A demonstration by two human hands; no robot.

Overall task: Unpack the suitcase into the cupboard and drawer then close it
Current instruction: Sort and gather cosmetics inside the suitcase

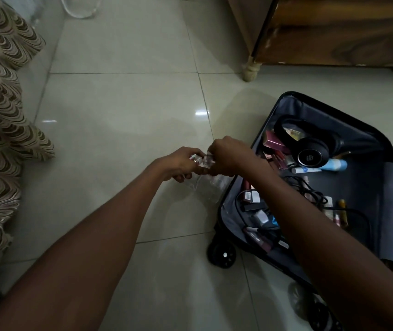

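Both bare forearms reached forward from the lower edge of the view. The left hand (181, 162) and the right hand (226, 157) met above the pale glossy tiled floor (124, 103), fingers curled and pinching a clear crumpled plastic bag (208, 187) between them. The bag hung just beside the open black wheeled suitcase (322, 187), which lay on the floor holding black over-ear headphones (307, 149), cosmetics boxes and cables. A brown wooden cupboard (334, 32) stood beyond the suitcase.

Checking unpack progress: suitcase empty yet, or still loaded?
Still loaded. The open suitcase holds black headphones, tubes, small boxes and a cable on its lining.
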